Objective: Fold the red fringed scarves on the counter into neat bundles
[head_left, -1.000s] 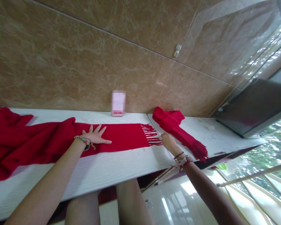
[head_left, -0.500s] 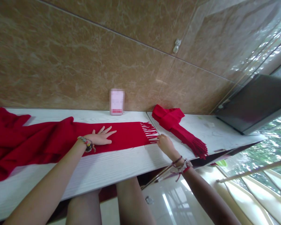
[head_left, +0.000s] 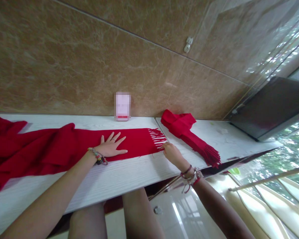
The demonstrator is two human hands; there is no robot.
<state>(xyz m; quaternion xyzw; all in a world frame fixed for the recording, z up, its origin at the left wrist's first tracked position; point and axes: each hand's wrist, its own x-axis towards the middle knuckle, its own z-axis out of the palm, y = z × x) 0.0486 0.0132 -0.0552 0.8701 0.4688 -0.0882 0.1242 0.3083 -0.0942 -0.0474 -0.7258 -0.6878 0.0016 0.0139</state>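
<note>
A long red scarf runs along the white tabletop, smooth near its fringed right end and bunched in folds at the left. Flat on its smooth part lies my left hand, fingers spread. My right hand is at the lower corner of the fringe, its fingers pinched together on the strands there. Right of it rests a second red scarf, folded over itself, its fringe pointing toward the table's front edge.
A small pinkish box, blurred out, stands against the brown marbled wall. A dark, box-shaped appliance sits at the table's right end. A railing stands at the lower right. My legs are under the table's front edge.
My left hand has slid a little to the right along the scarf, its fingers spread wider. My right hand has shifted slightly left, still at the fringe.
</note>
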